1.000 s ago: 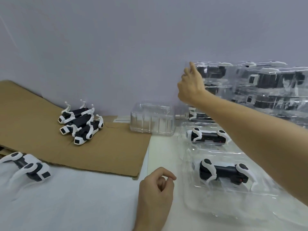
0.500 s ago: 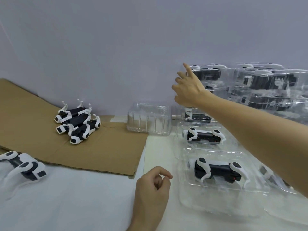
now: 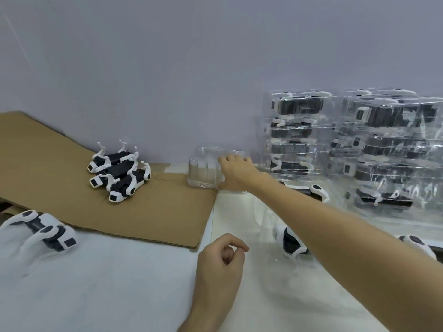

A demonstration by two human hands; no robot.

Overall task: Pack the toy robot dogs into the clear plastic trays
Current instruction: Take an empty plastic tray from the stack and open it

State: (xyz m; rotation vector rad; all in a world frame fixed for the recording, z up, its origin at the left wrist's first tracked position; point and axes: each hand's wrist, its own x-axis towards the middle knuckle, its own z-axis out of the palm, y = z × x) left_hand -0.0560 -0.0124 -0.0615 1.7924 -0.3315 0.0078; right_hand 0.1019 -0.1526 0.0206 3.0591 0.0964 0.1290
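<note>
Landmark for this entry: the cardboard sheet point(image 3: 155, 212) lying on the worktop point(image 3: 119, 295). I see three toy robot dogs point(image 3: 119, 173) bunched side by side on the sheet's far middle part. A fourth dog point(image 3: 45, 233) lies just off the sheet's near left edge. The empty clear tray point(image 3: 203, 171) stands at the sheet's far right corner. My read of the right hand point(image 3: 236, 173): it grasps this tray at its right end, fingers over the top, thumb against the near side. The left hand point(image 3: 220, 262) rests just off the sheet's near right corner, loosely curled, thumb tip meeting forefinger, holding nothing. Well right of the sheet, stacked packed trays point(image 3: 359, 149) stand against the wall point(image 3: 167, 68). Between sheet and stacks, partly under the right forearm, two more dogs point(image 3: 291, 243) lie in clear plastic; its outlines are too faint to trace.
</note>
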